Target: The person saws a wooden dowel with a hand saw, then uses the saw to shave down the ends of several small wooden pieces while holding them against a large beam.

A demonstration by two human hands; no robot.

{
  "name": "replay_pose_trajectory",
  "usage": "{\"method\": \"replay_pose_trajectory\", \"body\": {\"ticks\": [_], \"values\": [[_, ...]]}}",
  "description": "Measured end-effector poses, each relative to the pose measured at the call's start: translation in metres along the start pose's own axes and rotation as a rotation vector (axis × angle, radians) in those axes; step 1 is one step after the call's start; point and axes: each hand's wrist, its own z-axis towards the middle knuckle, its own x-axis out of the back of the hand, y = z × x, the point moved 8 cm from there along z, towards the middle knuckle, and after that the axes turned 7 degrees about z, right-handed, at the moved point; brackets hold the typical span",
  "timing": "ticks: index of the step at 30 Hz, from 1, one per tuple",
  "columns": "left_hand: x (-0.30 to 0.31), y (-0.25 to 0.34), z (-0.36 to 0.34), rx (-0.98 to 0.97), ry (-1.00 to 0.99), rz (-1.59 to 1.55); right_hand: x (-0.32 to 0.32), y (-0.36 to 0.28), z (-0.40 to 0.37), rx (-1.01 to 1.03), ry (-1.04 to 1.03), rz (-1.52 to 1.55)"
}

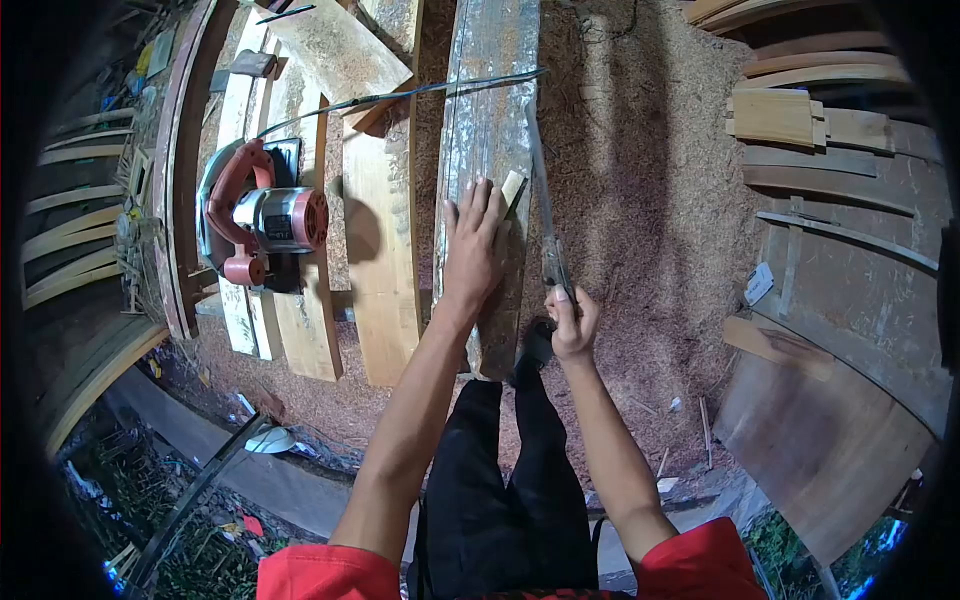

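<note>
My left hand lies palm down on a long, weathered plank, its fingers stretched out and a little apart. A small wood piece with a pale end sticks out beside my index finger; how much of it lies under the hand is hidden. My right hand is wrapped around the handle of what looks like a handsaw. Its long, thin blade is seen nearly edge-on, pointing away from me along the plank's right edge.
A red and silver circular saw sits on pale boards to the left. A dark cable crosses the plank. Sawdust covers the ground. Stacked wood pieces and a brown panel are at the right.
</note>
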Motion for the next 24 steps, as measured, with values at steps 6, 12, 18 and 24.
{"method": "replay_pose_trajectory", "body": {"ticks": [6,12,18,24], "values": [[-0.013,0.014,0.037,-0.051,0.095,-0.027,0.005,-0.011,0.006,0.058,0.065,0.057],[-0.007,-0.012,0.038,0.317,0.173,0.146,0.003,-0.011,0.011,0.055,0.002,-0.017],[-0.011,-0.007,0.044,0.361,0.108,0.289,-0.004,0.002,0.009,-0.015,-0.004,-0.053],[-0.011,0.007,0.045,0.156,0.024,0.244,-0.016,-0.001,0.019,0.029,0.049,-0.080]]}}
